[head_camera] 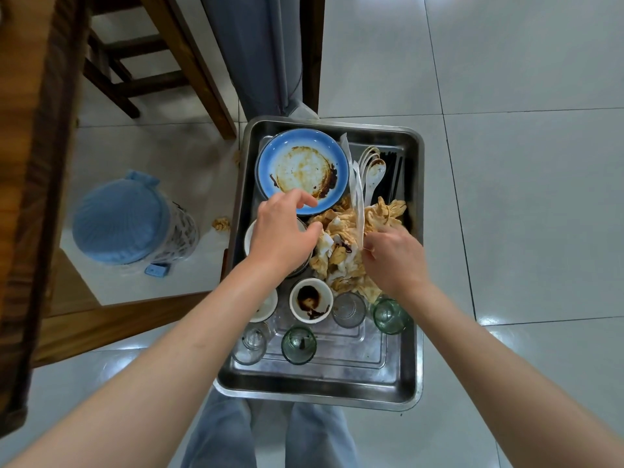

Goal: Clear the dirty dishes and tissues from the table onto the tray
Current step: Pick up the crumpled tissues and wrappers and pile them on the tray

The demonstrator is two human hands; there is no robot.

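A steel tray (337, 388) sits below me, loaded with dishes. A sauce-stained blue plate (300, 167) lies at its far left. White spoons (373, 173) and dark chopsticks (393, 177) lie at the far right. A pile of stained tissues (341, 238) fills the middle. My left hand (283, 234) hovers over a white bowl (249, 236) with fingers relaxed, touching the tissues' left side. My right hand (393, 256) grips the tissues from the right. A stained white cup (310, 304) and several glasses (299, 344) stand at the near side.
A wooden table (30, 130) runs along the left, with a wooden stool (141, 62) beyond it. A bin with a blue bag (125, 219) stands on the tiled floor at left. A tissue scrap (221, 224) lies on the floor beside the tray.
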